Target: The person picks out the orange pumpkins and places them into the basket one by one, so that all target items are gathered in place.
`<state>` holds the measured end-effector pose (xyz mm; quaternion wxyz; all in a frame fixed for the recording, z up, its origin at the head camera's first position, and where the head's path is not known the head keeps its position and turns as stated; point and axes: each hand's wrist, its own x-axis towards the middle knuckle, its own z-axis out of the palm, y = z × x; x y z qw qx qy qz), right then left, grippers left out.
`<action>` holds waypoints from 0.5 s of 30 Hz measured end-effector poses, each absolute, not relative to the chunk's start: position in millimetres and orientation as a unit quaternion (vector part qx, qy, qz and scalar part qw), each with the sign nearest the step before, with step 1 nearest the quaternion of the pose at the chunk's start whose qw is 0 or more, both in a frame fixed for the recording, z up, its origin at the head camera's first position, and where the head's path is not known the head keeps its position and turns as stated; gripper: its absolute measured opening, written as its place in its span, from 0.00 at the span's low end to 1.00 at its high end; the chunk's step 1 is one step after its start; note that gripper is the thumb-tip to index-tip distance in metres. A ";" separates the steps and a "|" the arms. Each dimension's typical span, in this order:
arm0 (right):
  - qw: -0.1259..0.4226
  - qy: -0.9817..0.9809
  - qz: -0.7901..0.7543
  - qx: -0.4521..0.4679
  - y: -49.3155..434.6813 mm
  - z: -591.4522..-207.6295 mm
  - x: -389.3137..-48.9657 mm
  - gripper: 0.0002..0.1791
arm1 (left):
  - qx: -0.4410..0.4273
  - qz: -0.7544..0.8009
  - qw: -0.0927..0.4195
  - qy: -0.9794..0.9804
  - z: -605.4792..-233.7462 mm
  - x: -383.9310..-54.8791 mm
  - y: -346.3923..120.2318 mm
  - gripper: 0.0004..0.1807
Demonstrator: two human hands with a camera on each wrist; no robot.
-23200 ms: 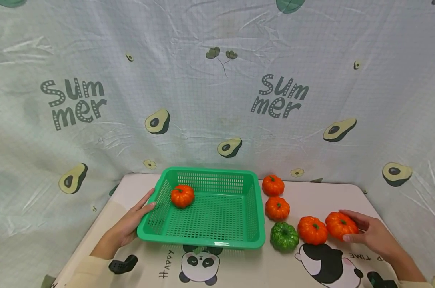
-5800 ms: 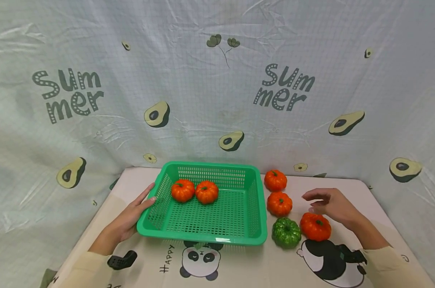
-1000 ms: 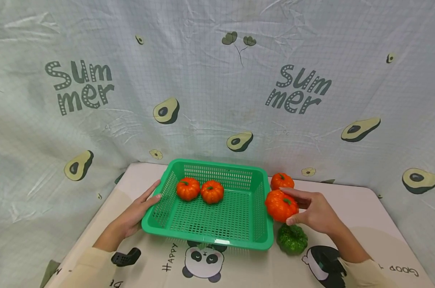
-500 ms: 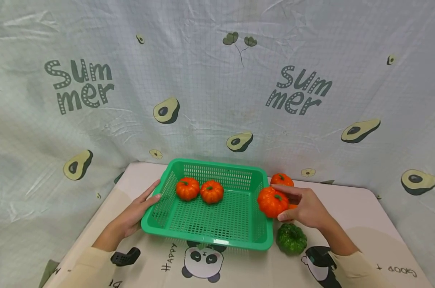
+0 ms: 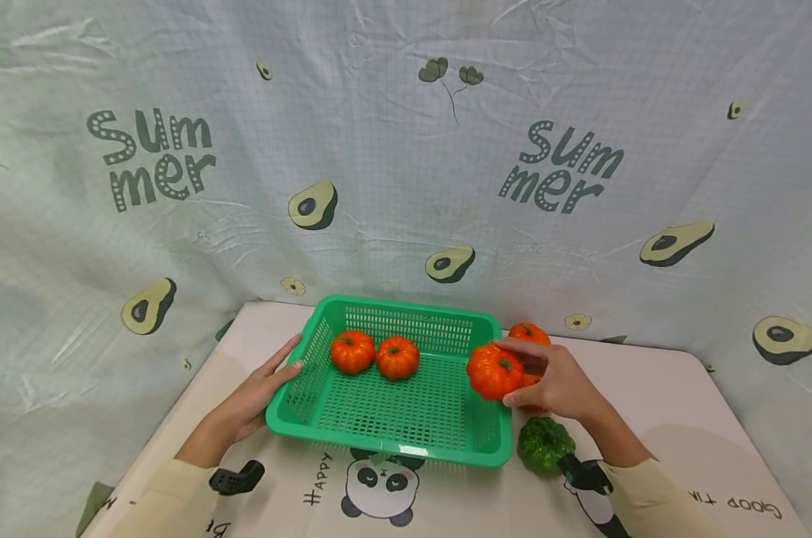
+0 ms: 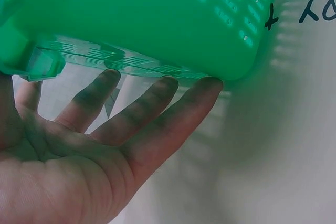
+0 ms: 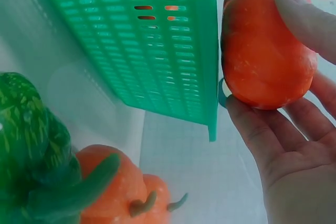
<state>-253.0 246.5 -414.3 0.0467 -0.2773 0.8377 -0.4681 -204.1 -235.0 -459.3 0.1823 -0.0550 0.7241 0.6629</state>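
My left hand [image 5: 254, 396] holds the left side of the green plastic basket [image 5: 392, 450]. Its thumb lies over the rim, while in the left wrist view fairly straight fingers [image 6: 157, 124] touch the outer wall. My right hand [image 5: 556, 377] grips a small orange pumpkin [image 5: 494, 372] between thumb and fingers, over the basket's right rim. In the right wrist view the pumpkin [image 7: 268, 45] is beside the top of the basket wall [image 7: 173, 61]. Inside the basket two orange pumpkins [image 5: 352, 352] sit side by side at the back left.
Right of the basket, one orange pumpkin [image 5: 530, 333] stands at the back and another [image 5: 533, 403] is partly hidden behind my right hand. A green pumpkin [image 5: 544, 444] stands nearer the front. A printed curtain [image 5: 379, 149] hangs behind the table [image 5: 681, 403].
My right hand took the pumpkin that stood beside the green one and carried it left over the basket's rim. A second pumpkin joined the first in the basket earlier. My left hand stayed put.
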 end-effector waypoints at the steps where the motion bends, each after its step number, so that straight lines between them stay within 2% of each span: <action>1: 0.045 0.837 -0.468 -0.281 245.8 -415.2 -253.9 0.41 | -0.055 0.663 0.183 0.724 -459.3 -204.0 -235.1 0.40; 15: 0.068 0.822 -0.482 -0.294 228.0 -417.1 -265.1 0.43 | -0.055 0.663 0.181 0.725 -459.6 -203.5 -235.9 0.41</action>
